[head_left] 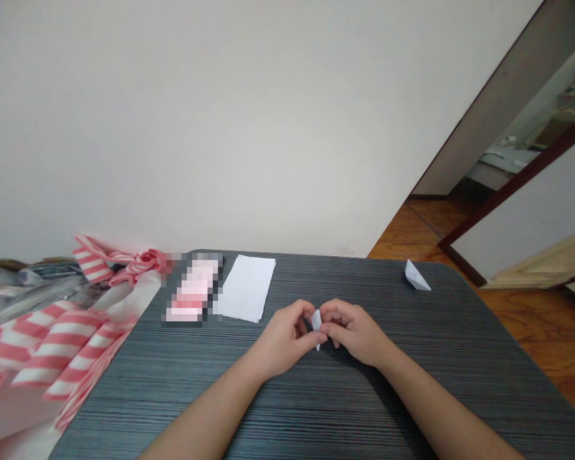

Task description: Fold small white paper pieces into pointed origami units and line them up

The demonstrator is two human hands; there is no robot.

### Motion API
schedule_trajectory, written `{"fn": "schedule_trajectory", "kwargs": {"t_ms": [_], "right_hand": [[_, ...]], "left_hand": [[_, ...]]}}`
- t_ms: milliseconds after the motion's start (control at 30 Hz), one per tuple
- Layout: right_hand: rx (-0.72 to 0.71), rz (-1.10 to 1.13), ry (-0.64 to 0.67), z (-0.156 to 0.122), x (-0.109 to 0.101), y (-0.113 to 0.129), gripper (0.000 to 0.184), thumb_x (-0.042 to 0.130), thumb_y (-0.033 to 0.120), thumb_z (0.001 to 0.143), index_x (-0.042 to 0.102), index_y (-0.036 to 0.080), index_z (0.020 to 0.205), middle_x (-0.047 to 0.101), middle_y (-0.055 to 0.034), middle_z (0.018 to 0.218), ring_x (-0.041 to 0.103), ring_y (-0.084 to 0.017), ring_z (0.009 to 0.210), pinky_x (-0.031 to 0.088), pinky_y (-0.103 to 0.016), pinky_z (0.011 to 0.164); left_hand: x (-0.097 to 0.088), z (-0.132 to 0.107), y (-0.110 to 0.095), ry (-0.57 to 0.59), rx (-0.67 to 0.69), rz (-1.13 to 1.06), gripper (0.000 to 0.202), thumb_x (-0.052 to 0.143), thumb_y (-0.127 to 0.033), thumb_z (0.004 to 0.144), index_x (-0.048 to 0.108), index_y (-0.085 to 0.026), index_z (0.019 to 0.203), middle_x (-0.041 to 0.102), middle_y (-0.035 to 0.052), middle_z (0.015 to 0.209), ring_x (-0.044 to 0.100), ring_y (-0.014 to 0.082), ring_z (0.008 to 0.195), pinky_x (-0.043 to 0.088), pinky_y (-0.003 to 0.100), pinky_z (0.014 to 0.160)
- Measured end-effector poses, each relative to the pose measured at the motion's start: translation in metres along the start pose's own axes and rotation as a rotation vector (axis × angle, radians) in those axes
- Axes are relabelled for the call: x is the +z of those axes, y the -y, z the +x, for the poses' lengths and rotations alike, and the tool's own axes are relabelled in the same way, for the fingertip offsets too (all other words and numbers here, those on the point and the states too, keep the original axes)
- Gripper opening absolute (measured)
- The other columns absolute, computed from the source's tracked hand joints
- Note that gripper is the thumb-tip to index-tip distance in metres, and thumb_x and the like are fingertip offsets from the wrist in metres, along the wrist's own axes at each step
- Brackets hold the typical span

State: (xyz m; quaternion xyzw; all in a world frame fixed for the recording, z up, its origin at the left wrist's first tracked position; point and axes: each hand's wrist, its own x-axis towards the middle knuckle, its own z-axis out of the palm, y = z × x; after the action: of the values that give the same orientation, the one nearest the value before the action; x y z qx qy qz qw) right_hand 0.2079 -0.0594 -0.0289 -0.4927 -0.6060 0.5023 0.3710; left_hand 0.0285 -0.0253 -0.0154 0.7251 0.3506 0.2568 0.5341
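A small piece of folded white paper (317, 321) is held up above the dark table (287, 415), pinched between both hands. My left hand (287, 338) grips its left side with thumb and fingers closed. From the other side, my right hand (352, 329) has its thumb and fingers closed on the right edge. Fingers cover part of the paper, so its full shape is hidden. Toward the far right corner of the table rests a folded paper boat (416, 276).
A stack of white paper sheets (247, 287) lies at the back left, beside a pixelated pink and dark object (194, 287). Red-and-white striped cloth (67, 338) is heaped left of the table. A white wall (249, 128) stands behind; wooden floor (531, 326) shows right.
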Motion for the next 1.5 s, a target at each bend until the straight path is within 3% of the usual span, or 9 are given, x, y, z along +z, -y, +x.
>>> {"fn": "schedule_trajectory", "kwargs": {"t_ms": [167,300,700,867,1000,1133,1267,1333,1500], "right_hand": [[-0.009,0.065,-0.037,0.000,0.001,0.000,0.013,0.058,0.021,0.081,0.047,0.020,0.087,0.057,0.0040,0.065,0.046,-0.008,0.048,0.038,-0.019,0.045],[-0.026,-0.063,-0.026,-0.001,-0.001,0.003,0.009,0.052,0.022,0.085,0.051,0.017,0.077,0.055,0.0029,0.063,0.046,-0.007,0.049,0.037,-0.019,0.047],[-0.193,-0.300,0.013,-0.002,-0.004,0.015,0.014,0.048,0.020,0.088,0.058,0.017,0.079,0.061,0.0006,0.070,0.055,-0.010,0.061,0.041,-0.021,0.059],[-0.198,-0.386,-0.059,-0.003,-0.006,0.010,0.013,0.046,0.021,0.089,0.056,0.018,0.081,0.063,-0.0002,0.070,0.057,-0.012,0.062,0.041,-0.023,0.060],[-0.196,-0.416,-0.094,-0.004,-0.003,0.007,0.006,0.048,0.020,0.088,0.052,0.019,0.092,0.063,-0.0004,0.073,0.058,-0.013,0.063,0.042,-0.023,0.059],[-0.202,-0.358,-0.037,-0.004,0.001,0.006,0.019,0.049,0.018,0.086,0.046,0.021,0.105,0.064,-0.0005,0.078,0.060,-0.013,0.065,0.042,-0.023,0.058],[-0.194,-0.374,-0.083,-0.004,0.000,0.005,0.025,0.046,0.016,0.088,0.045,0.021,0.112,0.064,0.0004,0.075,0.059,-0.013,0.063,0.043,-0.024,0.059],[-0.211,-0.377,-0.094,-0.003,-0.002,0.004,0.025,0.044,0.016,0.089,0.048,0.022,0.113,0.063,0.0003,0.074,0.058,-0.013,0.064,0.043,-0.024,0.061],[-0.268,-0.321,-0.099,-0.002,-0.007,0.001,0.024,0.041,0.016,0.090,0.061,0.021,0.104,0.063,-0.0013,0.076,0.056,-0.011,0.059,0.045,-0.023,0.059]], "left_hand": [[-0.001,0.000,0.000,0.000,-0.005,0.032,0.022,0.062,-0.029,0.075,0.051,-0.018,0.090,0.054,-0.0037,0.066,0.048,0.0086,0.055,0.035,0.019,0.050],[-0.001,0.000,0.000,-0.002,0.000,0.046,0.022,0.060,-0.029,0.076,0.050,-0.018,0.092,0.052,-0.0046,0.062,0.048,0.0084,0.052,0.035,0.019,0.049],[-0.001,0.001,-0.001,0.002,0.002,0.041,0.020,0.057,-0.033,0.079,0.053,-0.017,0.092,0.057,-0.0019,0.065,0.050,0.0093,0.054,0.036,0.020,0.049],[-0.001,0.001,0.001,-0.025,-0.021,0.012,0.023,0.052,-0.034,0.082,0.054,-0.018,0.098,0.060,0.0006,0.075,0.053,0.0095,0.056,0.038,0.020,0.049],[0.000,0.003,0.006,-0.035,-0.055,-0.059,0.026,0.051,-0.035,0.083,0.053,-0.018,0.104,0.061,0.0021,0.079,0.056,0.0107,0.058,0.042,0.021,0.051],[0.000,0.004,0.009,-0.024,-0.062,-0.122,0.027,0.053,-0.032,0.082,0.053,-0.018,0.105,0.061,0.0027,0.079,0.058,0.0119,0.059,0.045,0.023,0.053],[0.000,0.004,0.009,-0.020,-0.040,-0.169,0.026,0.052,-0.031,0.083,0.053,-0.018,0.106,0.062,0.0039,0.082,0.058,0.0125,0.062,0.046,0.025,0.058],[0.000,0.005,0.008,-0.033,-0.015,-0.236,0.025,0.052,-0.026,0.083,0.051,-0.018,0.107,0.061,0.0056,0.092,0.059,0.0124,0.066,0.047,0.026,0.062],[0.002,0.006,0.009,-0.034,0.019,-0.418,0.029,0.052,-0.016,0.082,0.044,-0.017,0.110,0.060,0.0067,0.094,0.059,0.0134,0.074,0.047,0.029,0.070]]}}
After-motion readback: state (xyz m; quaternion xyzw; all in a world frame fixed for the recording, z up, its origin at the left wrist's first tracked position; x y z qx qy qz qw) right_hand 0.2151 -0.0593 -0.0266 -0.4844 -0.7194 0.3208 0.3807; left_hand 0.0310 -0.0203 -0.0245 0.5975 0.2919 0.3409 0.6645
